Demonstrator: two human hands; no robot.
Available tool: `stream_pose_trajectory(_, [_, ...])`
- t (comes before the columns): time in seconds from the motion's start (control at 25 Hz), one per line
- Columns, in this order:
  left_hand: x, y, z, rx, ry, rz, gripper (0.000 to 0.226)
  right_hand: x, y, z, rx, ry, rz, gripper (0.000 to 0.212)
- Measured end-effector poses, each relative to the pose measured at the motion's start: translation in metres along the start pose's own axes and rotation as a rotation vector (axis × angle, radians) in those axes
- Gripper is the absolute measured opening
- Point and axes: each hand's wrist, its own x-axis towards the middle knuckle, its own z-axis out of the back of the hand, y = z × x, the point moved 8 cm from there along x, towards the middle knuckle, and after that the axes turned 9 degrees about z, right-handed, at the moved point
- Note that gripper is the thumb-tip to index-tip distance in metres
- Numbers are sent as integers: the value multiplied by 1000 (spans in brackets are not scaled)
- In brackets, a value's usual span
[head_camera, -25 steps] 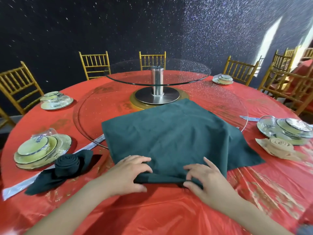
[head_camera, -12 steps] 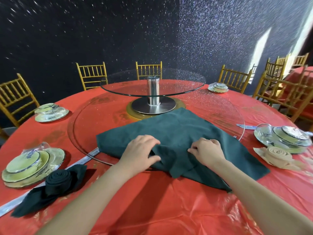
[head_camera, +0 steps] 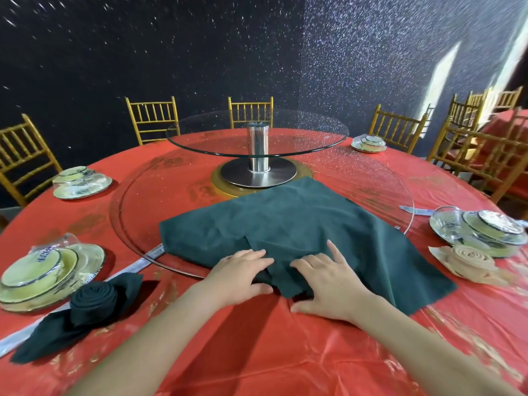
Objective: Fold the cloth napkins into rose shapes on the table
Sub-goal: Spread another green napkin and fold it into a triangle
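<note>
Dark green napkin (head_camera: pixel 285 221) lies spread on the red-covered table (head_camera: pixel 257 352). Left hand (head_camera: pixel 240 274) (fingers together) and right hand (head_camera: pixel 328 284), fingers splayed, press flat on its folded near corner.

A dark green napkin (head_camera: pixel 285 224) lies spread as a diamond on the red tabletop (head_camera: pixel 257 338), its near corner doubled back in a rumpled fold. To the left sits a rolled dark green rose (head_camera: pixel 91 298), its loose tails trailing; to the right, a beige rose (head_camera: pixel 468 260).
</note>
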Motion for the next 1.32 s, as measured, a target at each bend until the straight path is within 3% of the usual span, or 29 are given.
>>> stream_pose_trajectory(0.12, [-2, 7, 7, -73, -48, 23, 77, -1, -2, 16, 65, -227, -16, 52])
stream_pose_trajectory(0.2, [-8, 11, 25, -183, -220, 46, 88, -8, -5, 26, 124, -399, 4, 40])
stream_pose_trajectory(0.36, [-15, 23, 56, -474, -438, 112, 86, -24, 13, 33, 302, -406, 86, 37])
stream_pose_trajectory(0.44, [-11, 20, 62, -515, -424, 113, 87, -37, 34, 40, 390, -454, 178, 24])
stream_pose_trajectory(0.6, [1, -2, 46, -405, -247, 110, 62, -63, 65, 34, 624, -263, 228, 28])
stream_pose_trajectory(0.72, [9, -16, 25, -277, -86, 122, 57, -82, 39, 43, 649, -323, 101, 48])
stream_pose_trajectory(0.8, [14, -19, 13, -187, 0, 142, 57, -95, -3, 35, 558, -336, -98, 59])
stream_pose_trajectory(0.96, [17, -9, -4, -91, 101, 219, 57, -137, -84, -18, 262, -121, -550, 53])
stream_pose_trajectory(1.04, [16, -4, -7, -33, 100, 236, 57, -156, -109, -30, 220, -96, -687, 49])
stream_pose_trajectory(1.32, [2, 8, -5, -6, 67, 312, 58, -159, -136, -56, 192, 136, -728, 62])
